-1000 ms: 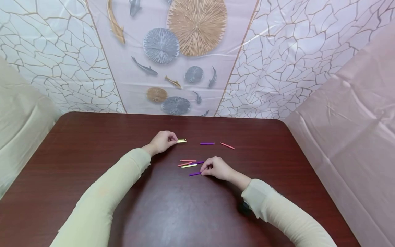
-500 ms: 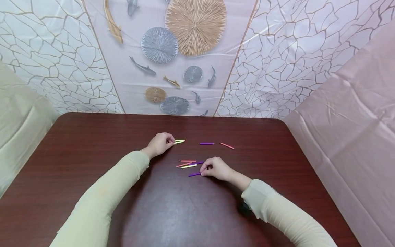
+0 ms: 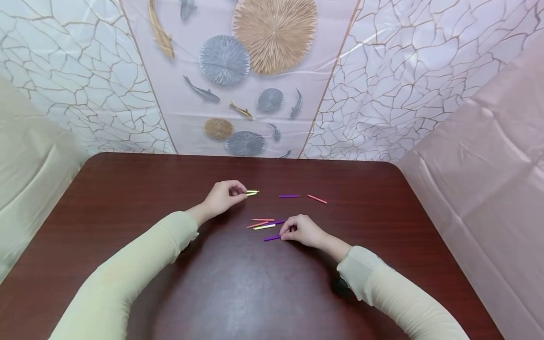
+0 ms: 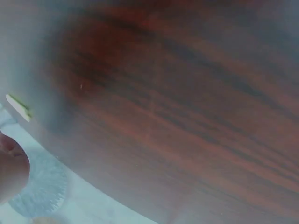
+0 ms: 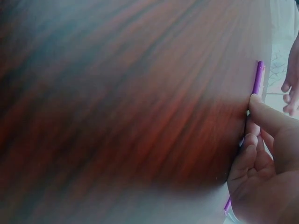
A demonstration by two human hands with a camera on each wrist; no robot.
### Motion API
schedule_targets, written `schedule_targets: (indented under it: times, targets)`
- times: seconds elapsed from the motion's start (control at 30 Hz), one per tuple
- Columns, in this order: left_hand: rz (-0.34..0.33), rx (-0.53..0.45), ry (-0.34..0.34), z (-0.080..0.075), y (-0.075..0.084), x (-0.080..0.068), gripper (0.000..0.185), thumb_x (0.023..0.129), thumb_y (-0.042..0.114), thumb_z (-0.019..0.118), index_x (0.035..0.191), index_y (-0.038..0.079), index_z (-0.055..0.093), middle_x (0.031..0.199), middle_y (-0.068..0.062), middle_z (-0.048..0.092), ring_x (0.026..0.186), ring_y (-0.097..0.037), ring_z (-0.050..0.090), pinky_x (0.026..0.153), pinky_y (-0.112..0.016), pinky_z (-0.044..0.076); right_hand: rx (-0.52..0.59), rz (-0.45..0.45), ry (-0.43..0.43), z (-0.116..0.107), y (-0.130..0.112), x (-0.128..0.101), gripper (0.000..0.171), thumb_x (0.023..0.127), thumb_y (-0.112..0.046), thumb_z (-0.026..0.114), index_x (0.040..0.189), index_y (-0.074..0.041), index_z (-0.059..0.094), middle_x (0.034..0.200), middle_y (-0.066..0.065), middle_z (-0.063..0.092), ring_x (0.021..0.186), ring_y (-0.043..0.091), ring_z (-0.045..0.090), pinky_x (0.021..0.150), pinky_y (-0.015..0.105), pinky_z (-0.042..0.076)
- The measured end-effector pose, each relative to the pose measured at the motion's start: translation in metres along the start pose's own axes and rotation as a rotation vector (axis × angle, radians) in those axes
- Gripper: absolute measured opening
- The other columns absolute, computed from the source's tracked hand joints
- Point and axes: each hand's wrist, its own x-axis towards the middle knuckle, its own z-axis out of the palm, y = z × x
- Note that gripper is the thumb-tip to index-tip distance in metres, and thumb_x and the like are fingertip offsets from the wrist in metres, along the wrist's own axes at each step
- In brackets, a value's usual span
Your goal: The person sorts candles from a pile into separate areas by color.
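In the head view my left hand (image 3: 224,196) pinches two thin yellow pencil-like sticks (image 3: 253,193) between thumb and fingertips. They spread slightly, pointing right, and one pale end shows beside the fingers in the left wrist view. Lower and to the right, my right hand (image 3: 303,231) pinches a thin purple pencil-like stick (image 3: 271,238) by its right part. The right wrist view shows the rounded end of that purple stick (image 5: 257,77) past the thumb. Just above it lies a loose group: two coral sticks (image 3: 262,219), a yellow stick (image 3: 264,227) and another purple stick (image 3: 278,222).
Farther back on the dark wooden table (image 3: 221,293) lie a single purple stick (image 3: 289,196) and, right of it, a slanted coral stick (image 3: 317,199). A patterned cloth (image 3: 272,101) hangs behind the far table edge, and plain fabric (image 3: 480,189) flanks the right side.
The yellow sticks in my left hand have gone from nearly parallel to slightly angled apart. My right hand keeps its grip in place; the whole view has shifted a little.
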Motion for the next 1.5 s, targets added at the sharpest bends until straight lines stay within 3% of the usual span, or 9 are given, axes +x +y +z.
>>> schedule_targets:
  times: [0.3,0.57,1.03,1.5]
  targets:
    - [0.038,-0.055,-0.190,0.015,0.005,-0.026,0.015,0.081,0.012,0.071,0.093,0.004,0.069,0.079,-0.005,0.066,0.068,-0.007,0.054,0.066,-0.020,0.045,-0.007,0.013,0.003,0.001,0.003,0.000,0.005,0.077,-0.010,0.074,0.078,-0.006,0.072,0.073,0.002,0.067,0.062,0.000,0.046,0.058,0.016,0.040]
    - [0.053,-0.008,-0.276,0.025,0.000,-0.035,0.015,0.080,0.013,0.071,0.093,0.006,0.070,0.080,-0.003,0.069,0.068,-0.002,0.054,0.066,-0.016,0.046,0.008,0.006,-0.009,-0.001,0.000,0.002,0.004,0.077,-0.008,0.073,0.079,-0.005,0.072,0.074,0.005,0.066,0.062,0.001,0.045,0.058,0.017,0.039]
    - [0.081,0.092,-0.272,0.029,0.003,-0.036,0.007,0.081,0.010,0.068,0.087,0.008,0.070,0.073,0.001,0.065,0.065,0.000,0.051,0.064,-0.016,0.043,0.016,0.009,-0.010,-0.001,0.000,0.004,0.004,0.077,-0.008,0.073,0.079,-0.004,0.072,0.073,0.004,0.065,0.060,0.000,0.044,0.056,0.017,0.038]
    - [0.080,0.095,-0.266,0.028,0.005,-0.037,0.006,0.081,0.010,0.068,0.087,0.009,0.070,0.072,0.001,0.064,0.066,0.000,0.052,0.065,-0.016,0.043,-0.003,0.019,0.000,0.000,-0.003,0.003,0.003,0.077,-0.009,0.073,0.078,-0.006,0.072,0.074,0.004,0.066,0.062,0.000,0.045,0.058,0.017,0.039]
